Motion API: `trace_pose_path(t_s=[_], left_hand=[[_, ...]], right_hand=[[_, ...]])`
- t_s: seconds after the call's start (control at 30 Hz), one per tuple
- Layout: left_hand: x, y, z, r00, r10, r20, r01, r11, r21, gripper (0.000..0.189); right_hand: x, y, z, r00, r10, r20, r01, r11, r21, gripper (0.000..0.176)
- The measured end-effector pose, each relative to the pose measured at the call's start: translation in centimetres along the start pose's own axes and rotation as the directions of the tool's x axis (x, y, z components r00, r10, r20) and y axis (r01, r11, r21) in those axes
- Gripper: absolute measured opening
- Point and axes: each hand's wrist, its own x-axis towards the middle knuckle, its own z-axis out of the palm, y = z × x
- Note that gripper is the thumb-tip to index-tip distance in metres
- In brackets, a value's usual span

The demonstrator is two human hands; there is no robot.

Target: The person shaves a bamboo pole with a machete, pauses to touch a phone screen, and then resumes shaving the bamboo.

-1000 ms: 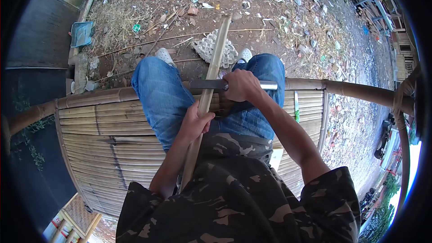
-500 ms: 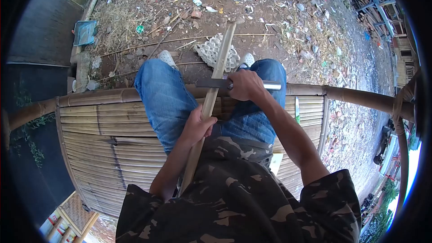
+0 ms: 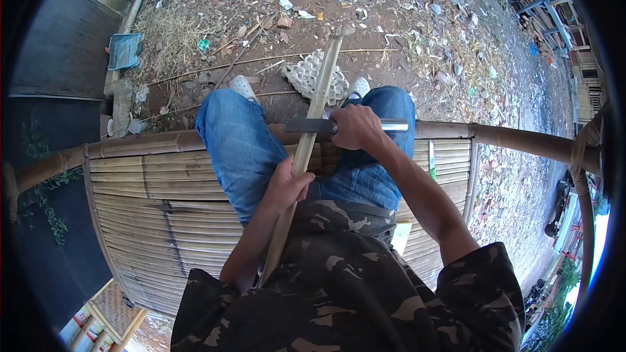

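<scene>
My left hand [image 3: 289, 182] is closed around a long pale bamboo strip [image 3: 321, 94], which slants from my lap up past my knees. My right hand [image 3: 356, 126] grips a knife with a silvery tube-like handle [image 3: 394, 125]. Its dark flat blade [image 3: 301, 125] lies across the strip above my left hand, pointing left. Whether the edge bites into the strip cannot be made out. The strip's lower end disappears by my camouflage shirt [image 3: 352, 280].
I sit on a bamboo slat bench [image 3: 163, 215] with a round front rail [image 3: 521, 144]. An egg tray [image 3: 306, 78] lies on the littered ground between my shoes. A blue basket [image 3: 124, 51] is at the upper left. Scrap wood [image 3: 538, 16] is piled at the upper right.
The strip's top end has dropped slightly and shifted a little right. Both hands keep their hold, and the blade remains across the strip in nearly the same place.
</scene>
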Motion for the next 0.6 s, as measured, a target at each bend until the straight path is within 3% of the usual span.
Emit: trace_pose_path(t_s=[0.03,0.17,0.23,0.3,0.43,0.5,0.6], left_hand=[[-0.1,-0.1,0.1,1.000,-0.004,-0.001,0.004,1.000,-0.006,0.026],[0.4,-0.3,-0.1,1.000,-0.004,0.017,0.003,0.999,0.032,0.027],[0.1,-0.5,0.0,1.000,-0.004,0.011,0.004,0.998,0.068,0.027],[0.0,0.0,0.2,1.000,0.015,-0.015,-0.015,0.999,0.034,0.026],[0.0,-0.2,-0.2,0.999,0.022,-0.035,-0.021,1.000,0.020,0.025],[0.1,-0.3,-0.2,1.000,-0.009,-0.012,0.009,1.000,-0.012,0.024],[0.1,-0.2,-0.1,0.999,-0.033,0.007,0.033,0.999,-0.030,0.023]], right_hand=[[-1.1,-0.8,-0.1,0.997,-0.047,0.060,0.047,0.999,0.007,0.031],[-2.4,-1.2,1.0,0.998,-0.053,0.035,0.050,0.996,0.080,0.030],[-0.2,0.0,0.8,0.995,0.070,-0.066,-0.064,0.993,0.099,0.029],[1.6,0.8,-0.4,0.988,0.147,-0.039,-0.141,0.983,0.117,0.029],[1.8,0.6,0.0,0.997,0.051,-0.061,-0.049,0.998,0.034,0.029],[0.3,-0.4,-0.1,0.999,-0.032,0.035,0.032,0.999,0.018,0.030],[-1.7,-1.6,0.2,0.997,-0.063,0.035,0.059,0.995,0.084,0.031]])
